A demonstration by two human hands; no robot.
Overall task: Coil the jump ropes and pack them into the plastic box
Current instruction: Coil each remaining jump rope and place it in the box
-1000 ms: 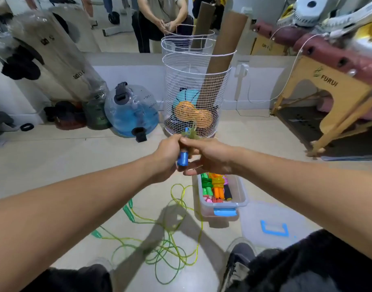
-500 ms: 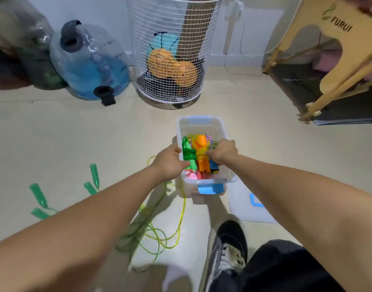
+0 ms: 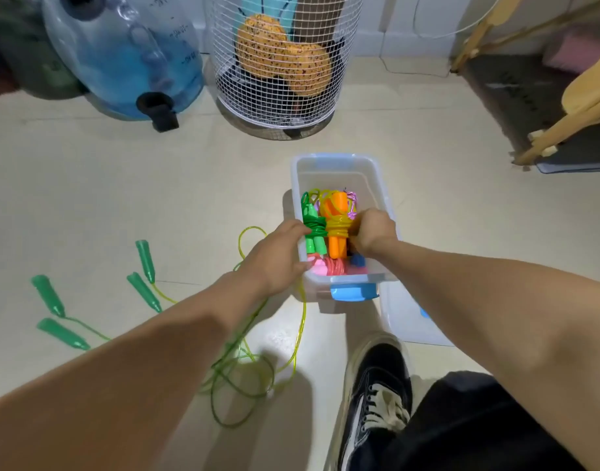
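Coiled jump ropes [image 3: 329, 229] fill the plastic box [image 3: 339, 164]; my left hand [image 3: 278, 256] grips its rim, my right hand [image 3: 371, 231] clutches a bundle inside.

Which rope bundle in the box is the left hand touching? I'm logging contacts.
The green bundle, leftmost in the plastic box; the left hand touches it, while the orange bundle lies beside the right hand.

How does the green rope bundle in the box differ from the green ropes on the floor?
The green bundle is wound tight around its handles and packed upright-ish inside the plastic box; the floor ropes lie loose and tangled, handles spread apart. The bundle's handles are brighter green; the floor handles are darker. Both are green jump ropes.
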